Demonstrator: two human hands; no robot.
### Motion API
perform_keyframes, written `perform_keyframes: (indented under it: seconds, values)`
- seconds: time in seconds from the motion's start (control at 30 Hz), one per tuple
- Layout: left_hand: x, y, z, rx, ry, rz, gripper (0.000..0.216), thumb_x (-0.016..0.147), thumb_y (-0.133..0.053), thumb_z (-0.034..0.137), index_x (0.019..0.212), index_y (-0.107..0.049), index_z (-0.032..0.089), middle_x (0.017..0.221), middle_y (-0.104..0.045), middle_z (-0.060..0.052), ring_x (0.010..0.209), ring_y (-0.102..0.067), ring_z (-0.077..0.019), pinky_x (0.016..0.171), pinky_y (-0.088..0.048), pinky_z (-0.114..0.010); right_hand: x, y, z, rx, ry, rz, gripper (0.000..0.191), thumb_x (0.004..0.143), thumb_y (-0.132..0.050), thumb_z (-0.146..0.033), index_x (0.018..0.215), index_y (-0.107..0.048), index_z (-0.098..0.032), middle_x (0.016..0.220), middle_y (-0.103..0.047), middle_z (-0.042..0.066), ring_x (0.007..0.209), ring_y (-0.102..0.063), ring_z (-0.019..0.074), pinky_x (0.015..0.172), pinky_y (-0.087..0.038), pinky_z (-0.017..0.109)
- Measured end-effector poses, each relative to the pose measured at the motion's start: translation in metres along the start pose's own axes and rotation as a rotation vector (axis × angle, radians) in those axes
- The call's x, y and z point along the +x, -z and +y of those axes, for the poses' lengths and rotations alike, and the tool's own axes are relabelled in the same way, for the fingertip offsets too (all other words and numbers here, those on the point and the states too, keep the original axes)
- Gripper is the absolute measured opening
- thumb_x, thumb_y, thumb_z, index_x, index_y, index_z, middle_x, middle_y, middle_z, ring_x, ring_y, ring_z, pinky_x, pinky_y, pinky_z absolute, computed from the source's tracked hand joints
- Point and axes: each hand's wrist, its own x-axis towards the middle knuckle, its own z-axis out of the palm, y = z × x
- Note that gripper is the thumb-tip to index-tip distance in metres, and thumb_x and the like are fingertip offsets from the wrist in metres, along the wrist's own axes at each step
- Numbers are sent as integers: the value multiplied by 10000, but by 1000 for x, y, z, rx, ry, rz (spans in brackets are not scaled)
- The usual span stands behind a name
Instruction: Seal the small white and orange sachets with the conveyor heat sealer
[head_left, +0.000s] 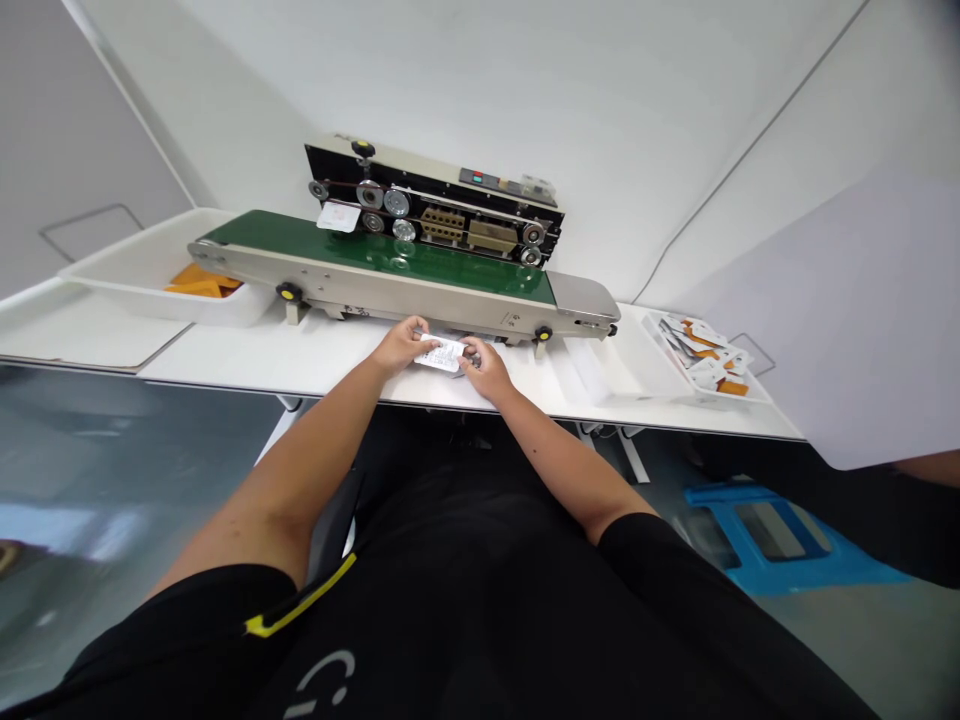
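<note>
I've got the white packet [440, 352] held at the table's near edge, just in front of the band sealer [375, 262]. Left hand [401, 345] and right hand [484, 368] have fingers closed on its two ends, though the right grip looks partly hidden. Loose packets sit in the tray [652, 330] far right.

Bare forearms [307, 445] angled inward, left hand [401, 345] and right hand [484, 368] just apart, each curled in a pinch.
</note>
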Motion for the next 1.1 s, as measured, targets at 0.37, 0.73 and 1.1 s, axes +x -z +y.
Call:
perform_keyframes:
  seconds: [0.37,0.73,1.1]
  values:
    - [-7,-2,6,-36,-70,-38,493,745,-882,485,1008,-570,207,613,-637,52,498,-556,-117,518,-383,-215,34,51,-46,172,-289,-473,158,879,-684,-176,1033,-720,-167,724,-689,-6,598,-588,124,581,-476,221]
    - [-7,-1,7,-55,-97,52,490,850,-734,616,1067,-618,192,717,-729,-34,523,-504,-119,520,-327,-236,126,196,-20,488,-367,756,238,889,-532,-114,1109,-597,-176,663,-562,-59,499,-469,59,455,-332,113]
    - [-5,3,6,-83,-104,85,521,842,-724,659,1033,-640,182,701,-717,-35,530,-499,-116,538,-368,-235,169,154,-5,599,-594,705,195,764,-555,1,863,-577,-166,581,-556,-49,435,-507,66,419,-433,130]
